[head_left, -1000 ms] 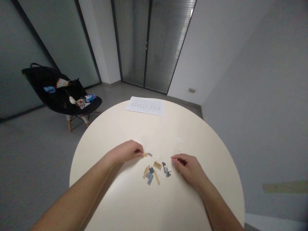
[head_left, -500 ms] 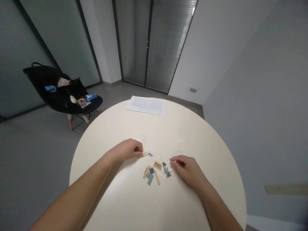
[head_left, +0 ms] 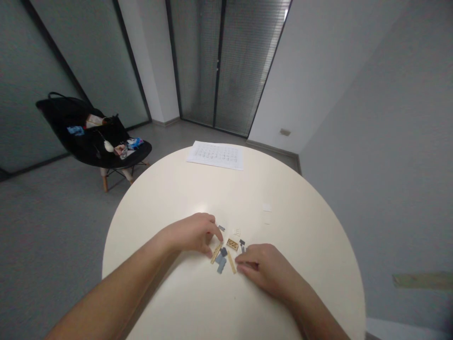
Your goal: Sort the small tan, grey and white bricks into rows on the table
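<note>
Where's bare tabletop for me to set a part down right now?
Bare table lies between the paper sheet and the left hand, and between the small white pieces and the table's right rim. It's crowded between that hand and the right hand, where tan pieces and gray pieces cluster.

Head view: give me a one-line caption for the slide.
Left hand and right hand at small tan and grey pieces on a round table, paper lying near its far edge.

The right hand (head_left: 266,267) partly hides a grey piece (head_left: 243,248); the paper (head_left: 215,156) bears print too small to read.
</note>
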The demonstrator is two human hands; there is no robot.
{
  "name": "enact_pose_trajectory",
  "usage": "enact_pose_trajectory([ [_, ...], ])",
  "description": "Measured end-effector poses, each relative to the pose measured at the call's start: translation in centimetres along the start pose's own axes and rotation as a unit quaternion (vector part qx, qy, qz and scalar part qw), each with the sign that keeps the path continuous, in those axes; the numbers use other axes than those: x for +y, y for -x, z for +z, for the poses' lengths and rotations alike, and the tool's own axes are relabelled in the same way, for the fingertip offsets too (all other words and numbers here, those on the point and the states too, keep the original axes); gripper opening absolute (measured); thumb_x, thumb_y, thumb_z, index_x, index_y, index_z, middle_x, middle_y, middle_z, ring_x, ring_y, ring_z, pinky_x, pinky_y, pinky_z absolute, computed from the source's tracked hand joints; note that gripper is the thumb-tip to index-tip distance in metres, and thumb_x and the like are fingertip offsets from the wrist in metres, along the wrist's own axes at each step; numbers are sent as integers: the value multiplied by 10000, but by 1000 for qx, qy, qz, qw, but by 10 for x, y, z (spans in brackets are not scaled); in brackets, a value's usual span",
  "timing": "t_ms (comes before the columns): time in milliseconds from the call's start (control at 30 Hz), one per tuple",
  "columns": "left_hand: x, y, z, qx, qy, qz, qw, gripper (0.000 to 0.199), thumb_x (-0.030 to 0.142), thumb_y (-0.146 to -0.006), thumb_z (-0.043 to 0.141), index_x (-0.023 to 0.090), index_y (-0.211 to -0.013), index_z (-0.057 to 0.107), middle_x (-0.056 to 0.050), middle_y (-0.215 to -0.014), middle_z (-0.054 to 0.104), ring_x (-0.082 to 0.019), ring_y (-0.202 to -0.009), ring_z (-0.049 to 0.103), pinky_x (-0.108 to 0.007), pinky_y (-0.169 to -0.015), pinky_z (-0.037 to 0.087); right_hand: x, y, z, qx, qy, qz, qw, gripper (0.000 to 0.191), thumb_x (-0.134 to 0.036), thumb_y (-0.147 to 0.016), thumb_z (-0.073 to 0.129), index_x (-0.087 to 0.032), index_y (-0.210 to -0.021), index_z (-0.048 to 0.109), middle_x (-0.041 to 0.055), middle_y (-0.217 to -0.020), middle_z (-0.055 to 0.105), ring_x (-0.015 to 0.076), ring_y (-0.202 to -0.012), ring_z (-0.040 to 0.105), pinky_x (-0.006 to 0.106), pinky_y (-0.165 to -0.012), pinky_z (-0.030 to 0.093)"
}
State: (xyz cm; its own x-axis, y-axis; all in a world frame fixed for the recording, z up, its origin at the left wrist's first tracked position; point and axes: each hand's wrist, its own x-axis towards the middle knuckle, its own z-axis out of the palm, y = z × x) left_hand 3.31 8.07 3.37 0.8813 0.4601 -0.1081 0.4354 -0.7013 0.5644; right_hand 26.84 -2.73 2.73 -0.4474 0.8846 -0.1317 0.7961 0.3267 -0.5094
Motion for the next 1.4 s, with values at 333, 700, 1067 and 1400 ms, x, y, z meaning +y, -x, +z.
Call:
enact_pose_trajectory([
  [333, -6, -3, 11, -1, 5, 21, 1000, 392, 323, -618, 859, 255, -985, 741, -22, -807, 632, -173, -757, 562, -256, -699, 400, -4, -1, 4, -6, 32, 8, 999, 160, -388, -819, 664, -246, -815, 739, 5, -793, 718, 144, -715, 615, 235, -655, 366],
  [700, -13, -5, 12, -5, 69, 14, 998, 420, 305, -620, 844, 246, -1021, 733, 11, -739, 603, -137, -681, 539, -234, -647, 394, -18, -5, 9, -18, 102, 30, 994, 182, -327, -875, 573, -227, -880, 725, 41, -910, 735, 175, -821, 647, 258, -703, 401],
  [1067, -28, 4, 0, 9, 158, -75, 985, 297, 304, -743, 718, 175, -1010, 717, 3, -730, 614, -121, -648, 539, -217, -582, 374, -10, -2, 7, -5, 96, 38, 995, 200, -213, -830, 532, -222, -784, 727, 28, -771, 707, 148, -695, 606, 249, -630, 354],
  [1400, -29, 6, -5, 33, 130, -114, 984, 289, 305, -756, 684, 186, -1017, 718, -11, -740, 637, -139, -660, 568, -227, -578, 381, 25, 6, -7, 117, -63, 65, 989, 157, -266, -809, 564, -211, -772, 706, -5, -620, 595, 124, -573, 506, 235, -562, 367],
])
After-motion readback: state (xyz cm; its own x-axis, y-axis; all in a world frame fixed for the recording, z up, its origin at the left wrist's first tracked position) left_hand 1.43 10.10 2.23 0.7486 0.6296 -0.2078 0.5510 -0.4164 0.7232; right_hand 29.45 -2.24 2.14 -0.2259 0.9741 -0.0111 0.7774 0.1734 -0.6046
